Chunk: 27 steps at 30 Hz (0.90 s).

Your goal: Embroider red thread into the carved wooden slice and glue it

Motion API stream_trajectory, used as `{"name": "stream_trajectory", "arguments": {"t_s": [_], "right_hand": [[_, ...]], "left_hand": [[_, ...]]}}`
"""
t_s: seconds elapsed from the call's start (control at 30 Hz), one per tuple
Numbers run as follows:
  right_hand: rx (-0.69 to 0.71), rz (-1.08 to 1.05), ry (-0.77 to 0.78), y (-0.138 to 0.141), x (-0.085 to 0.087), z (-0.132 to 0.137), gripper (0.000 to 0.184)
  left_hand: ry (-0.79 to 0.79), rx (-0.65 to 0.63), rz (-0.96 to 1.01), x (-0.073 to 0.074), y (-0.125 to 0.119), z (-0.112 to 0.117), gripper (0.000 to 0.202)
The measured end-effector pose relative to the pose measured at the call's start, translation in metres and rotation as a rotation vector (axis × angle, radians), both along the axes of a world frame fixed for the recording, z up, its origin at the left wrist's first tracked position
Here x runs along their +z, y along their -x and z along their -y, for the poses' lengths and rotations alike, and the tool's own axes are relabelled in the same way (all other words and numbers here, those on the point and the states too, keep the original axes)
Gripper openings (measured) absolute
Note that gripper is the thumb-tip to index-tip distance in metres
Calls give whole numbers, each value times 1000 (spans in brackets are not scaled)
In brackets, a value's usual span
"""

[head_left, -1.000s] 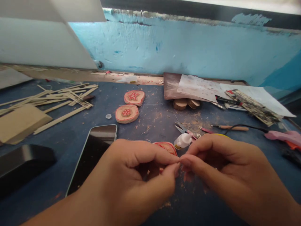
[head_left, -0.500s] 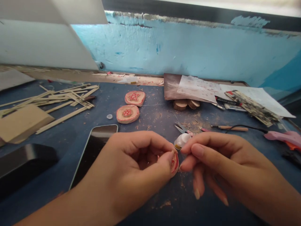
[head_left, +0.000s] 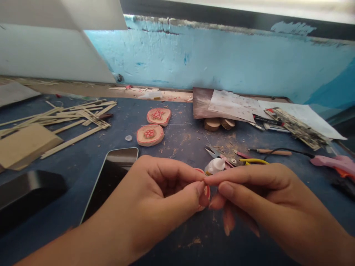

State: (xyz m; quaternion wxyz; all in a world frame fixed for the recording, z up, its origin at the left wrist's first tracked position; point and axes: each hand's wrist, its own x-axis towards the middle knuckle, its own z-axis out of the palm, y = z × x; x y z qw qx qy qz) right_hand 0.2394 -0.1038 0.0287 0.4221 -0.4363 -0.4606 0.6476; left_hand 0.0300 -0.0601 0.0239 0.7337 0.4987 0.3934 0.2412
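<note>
My left hand (head_left: 155, 199) is closed in a pinch, thumb against forefinger. Whatever it pinches is too small or hidden to make out. Against its fingertips rests the forefinger of my right hand (head_left: 257, 203), whose thumb lies close under that finger; anything between them is hidden. Partly covered by my fingertips is a wooden slice (head_left: 206, 191) with red paint; I cannot tell whether it is held or lies on the table. Just beyond the fingers stands a small white bottle (head_left: 215, 166) with a nozzle. Scissors (head_left: 213, 151) lie behind it.
Two wood slices, one with a red star (head_left: 158, 116) and one with a red flower (head_left: 150, 135), lie ahead. A phone (head_left: 111, 177) and wooden sticks (head_left: 74, 114) are left. Papers (head_left: 233, 103), a wooden-handled tool (head_left: 274, 152) and a pink tool (head_left: 330, 162) are right.
My right hand has moved left and its forefinger now meets my left fingertips. A yellow handle and the scissors' pivot have come into sight behind it. The left hand has barely moved.
</note>
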Motion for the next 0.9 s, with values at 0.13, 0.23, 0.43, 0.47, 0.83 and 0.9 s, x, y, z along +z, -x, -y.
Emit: {"name": "stream_trajectory", "arguments": {"t_s": [0.13, 0.23, 0.43, 0.47, 0.83, 0.9], "right_hand": [[-9, 47, -97, 1, 1, -1, 32], [14, 128, -179, 0, 2, -1, 38], [3, 330, -574, 1, 1, -1, 46], [-5, 313, -602, 1, 1, -1, 48], [-32, -22, 57, -3, -6, 3, 16], [-13, -95, 149, -4, -9, 4, 12]], "left_hand": [[0, 8, 13, 0, 1, -2, 17], [-3, 12, 5, -1, 1, -2, 17], [49, 49, 43, -2, -3, -3, 19], [48, 60, 38, -1, -3, -4, 19], [176, 130, 93, 4, -2, -6, 9], [136, 164, 64, 8, -4, -5, 6]]}}
